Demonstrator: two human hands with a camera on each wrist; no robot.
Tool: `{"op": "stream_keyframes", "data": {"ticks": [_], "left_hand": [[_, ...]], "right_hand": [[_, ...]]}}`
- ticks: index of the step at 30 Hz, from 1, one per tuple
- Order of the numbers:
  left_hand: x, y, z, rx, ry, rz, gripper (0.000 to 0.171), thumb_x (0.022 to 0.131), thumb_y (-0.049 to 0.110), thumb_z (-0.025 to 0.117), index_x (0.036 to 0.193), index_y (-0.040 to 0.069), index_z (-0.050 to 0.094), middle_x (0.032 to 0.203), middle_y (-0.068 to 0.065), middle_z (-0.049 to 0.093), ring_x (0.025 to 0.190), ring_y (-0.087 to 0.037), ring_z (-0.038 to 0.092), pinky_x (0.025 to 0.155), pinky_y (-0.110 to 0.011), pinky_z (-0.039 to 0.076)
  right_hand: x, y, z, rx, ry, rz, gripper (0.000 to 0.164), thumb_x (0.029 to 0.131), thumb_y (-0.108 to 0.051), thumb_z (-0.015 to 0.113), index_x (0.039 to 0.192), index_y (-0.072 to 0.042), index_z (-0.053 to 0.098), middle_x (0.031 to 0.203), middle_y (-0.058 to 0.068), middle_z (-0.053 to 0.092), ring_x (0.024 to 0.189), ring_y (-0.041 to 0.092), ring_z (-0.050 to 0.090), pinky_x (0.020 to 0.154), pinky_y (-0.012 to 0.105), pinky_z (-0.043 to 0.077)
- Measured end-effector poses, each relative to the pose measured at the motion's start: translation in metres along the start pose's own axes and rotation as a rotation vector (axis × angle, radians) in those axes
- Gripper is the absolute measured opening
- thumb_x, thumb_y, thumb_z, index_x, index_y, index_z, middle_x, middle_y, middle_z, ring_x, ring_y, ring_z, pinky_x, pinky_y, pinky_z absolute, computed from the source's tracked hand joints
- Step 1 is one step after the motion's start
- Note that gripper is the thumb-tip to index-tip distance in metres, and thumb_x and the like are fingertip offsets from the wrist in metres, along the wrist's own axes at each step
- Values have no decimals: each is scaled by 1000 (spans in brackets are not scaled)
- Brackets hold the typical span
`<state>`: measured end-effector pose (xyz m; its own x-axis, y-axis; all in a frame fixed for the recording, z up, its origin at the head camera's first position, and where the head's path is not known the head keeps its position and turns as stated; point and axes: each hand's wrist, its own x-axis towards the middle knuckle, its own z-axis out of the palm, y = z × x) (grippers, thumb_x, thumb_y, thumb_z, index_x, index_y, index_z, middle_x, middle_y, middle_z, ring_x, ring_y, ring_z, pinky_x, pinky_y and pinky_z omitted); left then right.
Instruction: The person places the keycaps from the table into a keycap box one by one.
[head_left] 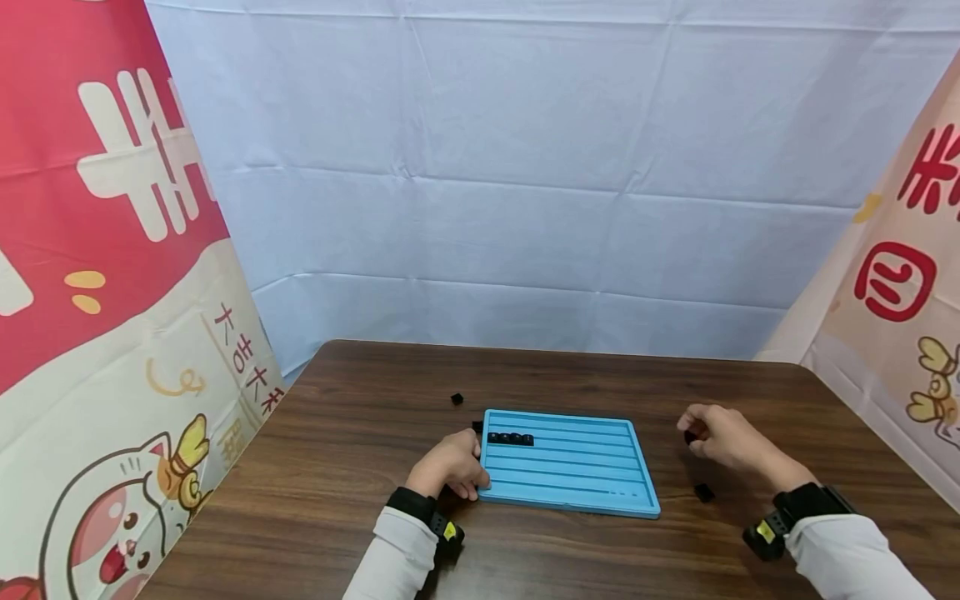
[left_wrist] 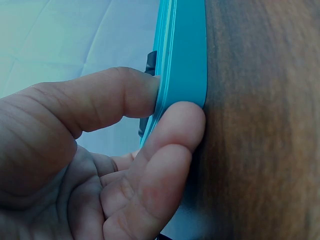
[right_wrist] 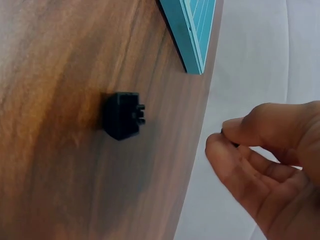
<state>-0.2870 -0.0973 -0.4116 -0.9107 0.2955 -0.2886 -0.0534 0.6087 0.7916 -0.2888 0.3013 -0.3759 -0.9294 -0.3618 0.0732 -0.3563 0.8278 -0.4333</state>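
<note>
A light-blue ridged tray (head_left: 585, 467) lies on the table, with a short row of black keycaps (head_left: 510, 439) in one of its upper grooves. My left hand (head_left: 453, 467) pinches the tray's left edge; in the left wrist view its thumb (left_wrist: 135, 92) is at the rim and a fingertip presses the side wall. To the right of the tray, my right hand (head_left: 723, 435) pinches a small black keycap (head_left: 689, 437) between thumb and fingertips, which mostly hide it in the right wrist view. Below that hand a loose keycap (right_wrist: 120, 115) lies on its side, its stem showing.
Another black keycap (head_left: 457, 399) lies beyond the tray's upper left corner, and one more (head_left: 477, 427) sits right by its left edge. The brown wooden table (head_left: 300, 500) ends at a hanging pale cloth (head_left: 517, 183). Printed cloths (head_left: 112, 350) flank both sides.
</note>
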Motion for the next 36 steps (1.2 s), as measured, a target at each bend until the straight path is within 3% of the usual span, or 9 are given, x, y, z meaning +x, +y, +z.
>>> {"op": "stream_keyframes", "data": {"ticks": [8, 19, 27, 36], "left_hand": [[1, -1, 0, -1, -3, 5, 30, 75, -7, 70, 91, -2, 44, 59, -17, 57, 45, -21, 58, 42, -29, 48], [1, -1, 0, 0, -1, 9, 30, 76, -7, 70, 91, -2, 44, 59, -17, 57, 46, -21, 58, 42, -29, 48], [0, -1, 0, 8, 3, 9, 29, 76, -7, 70, 88, 0, 44, 59, -17, 58, 46, -21, 58, 42, -29, 48], [0, -1, 0, 3, 1, 9, 30, 76, -7, 69, 89, -2, 44, 59, -17, 57, 46, -21, 58, 42, -29, 48]], "right_hand": [[-3, 2, 4, 69, 13, -22, 24, 79, 8, 65, 103, 5, 62, 91, 6, 60, 80, 22, 56, 61, 32, 48], [-3, 2, 9, 158, 13, 11, 18, 80, 6, 67, 97, 3, 62, 90, 6, 61, 78, 20, 59, 59, 28, 50], [-5, 1, 14, 150, 49, -20, 19, 77, 7, 69, 90, -4, 59, 83, 3, 58, 73, 16, 57, 56, 27, 49], [-4, 4, 16, 188, 55, -55, 22, 79, 10, 66, 99, 1, 63, 88, 5, 60, 73, 15, 61, 58, 25, 51]]}}
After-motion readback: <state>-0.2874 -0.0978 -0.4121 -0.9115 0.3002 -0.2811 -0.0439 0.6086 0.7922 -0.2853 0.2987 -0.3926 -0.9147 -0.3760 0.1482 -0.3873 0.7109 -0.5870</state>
